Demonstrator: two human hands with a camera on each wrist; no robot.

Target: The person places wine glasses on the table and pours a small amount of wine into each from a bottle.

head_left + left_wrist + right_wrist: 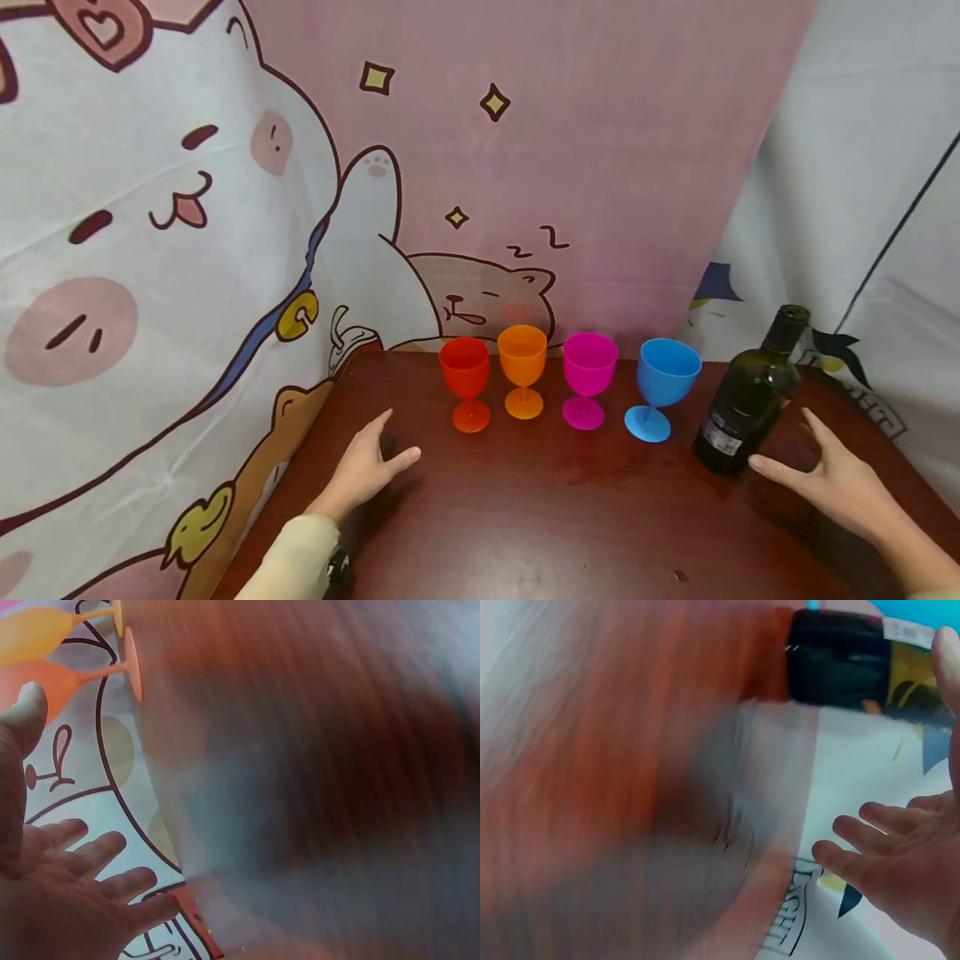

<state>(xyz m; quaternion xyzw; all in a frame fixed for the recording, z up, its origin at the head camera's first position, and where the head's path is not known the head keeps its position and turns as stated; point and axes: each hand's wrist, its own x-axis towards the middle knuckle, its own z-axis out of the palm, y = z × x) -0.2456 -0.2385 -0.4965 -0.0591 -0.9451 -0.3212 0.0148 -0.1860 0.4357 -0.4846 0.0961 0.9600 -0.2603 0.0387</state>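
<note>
Near the table's right side stands a dark glass bottle (750,404) with a pale label. My right hand (836,479) hovers close beside it, fingers spread, holding nothing; in the right wrist view the bottle (862,664) shows near the thumb. To the bottle's left is a row of plastic goblets: blue (666,375), magenta (589,367), orange (522,358) and red (465,371), all upright. My left hand (363,467) is held over the table's left side, fingers extended and holding nothing, nearest the red goblet. In the left wrist view the red goblet (52,682) appears beyond the thumb.
The dark brown wooden table (540,517) has a glossy top. A pink cloth with cartoon animals (585,150) hangs right behind its back edge, and a white cloth (885,233) hangs at the right. A dark watch (339,567) shows at the left sleeve.
</note>
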